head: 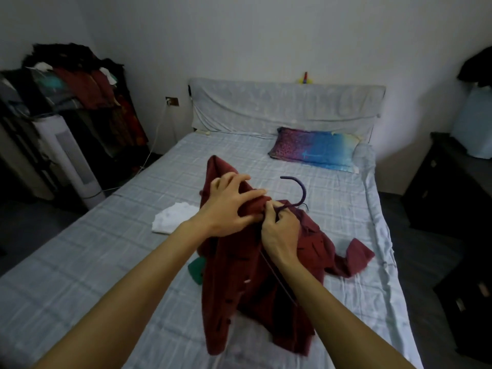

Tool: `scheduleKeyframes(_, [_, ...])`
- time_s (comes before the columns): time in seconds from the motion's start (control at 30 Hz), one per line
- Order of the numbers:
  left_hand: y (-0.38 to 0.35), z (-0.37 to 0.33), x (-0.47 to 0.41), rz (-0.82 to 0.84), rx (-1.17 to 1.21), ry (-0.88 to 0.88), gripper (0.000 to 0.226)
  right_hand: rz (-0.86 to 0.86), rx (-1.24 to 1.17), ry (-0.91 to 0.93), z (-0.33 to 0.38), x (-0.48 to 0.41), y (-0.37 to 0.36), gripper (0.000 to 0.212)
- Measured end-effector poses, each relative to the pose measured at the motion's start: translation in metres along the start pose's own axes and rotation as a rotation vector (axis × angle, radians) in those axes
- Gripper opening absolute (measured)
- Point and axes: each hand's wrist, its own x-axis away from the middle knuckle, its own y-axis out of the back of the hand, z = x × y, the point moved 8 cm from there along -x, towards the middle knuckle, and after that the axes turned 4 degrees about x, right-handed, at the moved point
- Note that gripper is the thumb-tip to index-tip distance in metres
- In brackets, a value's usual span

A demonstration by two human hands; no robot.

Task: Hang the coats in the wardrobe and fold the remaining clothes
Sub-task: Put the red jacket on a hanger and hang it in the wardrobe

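One bed (106, 249) fills the middle of the room. On it there is one dark red coat (239, 288), and one purple hanger (300, 187) at the coat's far end. There are two grips at the coat, the left grip (229, 209) and the right grip (279, 233). One white cloth (173, 217) lies left of the coat. One green thing (195, 270), mostly hidden, shows at the coat's left edge. One pillow (314, 153) lies far right on the bed. At the left there are one white tower fan (74, 161), one wall socket (172, 101) and one pile of clothes (80, 83), too mixed to count. At the right there are two dark cabinets, the far cabinet (447, 187) and the near cabinet (468, 302).
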Motion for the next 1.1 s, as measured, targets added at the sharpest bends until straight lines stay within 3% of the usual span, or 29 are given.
scheduleKeyframes(0.07, [-0.006,-0.006,-0.009,0.018,-0.105,-0.074,0.063,0.015,-0.007,0.030,-0.003,-0.002,0.003,0.022])
scheduleKeyframes(0.17, [-0.004,-0.020,-0.023,0.004,-0.056,-0.170,0.047,0.008,0.059,0.117,-0.002,-0.003,0.013,0.024])
scheduleKeyframes(0.33, [0.003,-0.019,-0.033,-0.097,0.108,-0.124,0.044,0.003,0.086,0.223,0.025,-0.021,0.041,0.018])
scheduleKeyframes(0.5, [-0.001,-0.008,-0.045,-0.120,0.123,-0.007,0.044,-0.344,0.330,0.434,0.014,-0.013,0.092,0.021])
scheduleKeyframes(0.6, [-0.001,-0.006,-0.048,-0.132,0.098,0.015,0.043,-0.384,0.434,0.497,-0.012,0.017,0.099,0.013])
scheduleKeyframes(0.67, [0.001,-0.010,-0.051,-0.141,0.090,-0.016,0.045,-0.340,0.428,0.445,-0.037,0.030,0.094,0.014])
scheduleKeyframes(0.77, [0.006,-0.017,-0.054,-0.162,0.083,-0.112,0.054,-0.232,0.349,0.124,-0.091,0.034,0.087,0.013])
scheduleKeyframes(0.9, [0.022,-0.021,-0.049,-0.221,0.126,-0.223,0.059,0.185,0.512,-0.261,-0.159,0.029,0.051,0.018])
scheduleKeyframes(0.97, [0.029,-0.022,-0.048,-0.248,0.139,-0.256,0.060,0.323,0.607,-0.285,-0.167,0.026,0.032,0.034])
scheduleKeyframes(1.1, [0.039,-0.025,-0.042,-0.275,0.155,-0.289,0.061,0.355,0.580,-0.276,-0.161,0.015,-0.001,0.046])
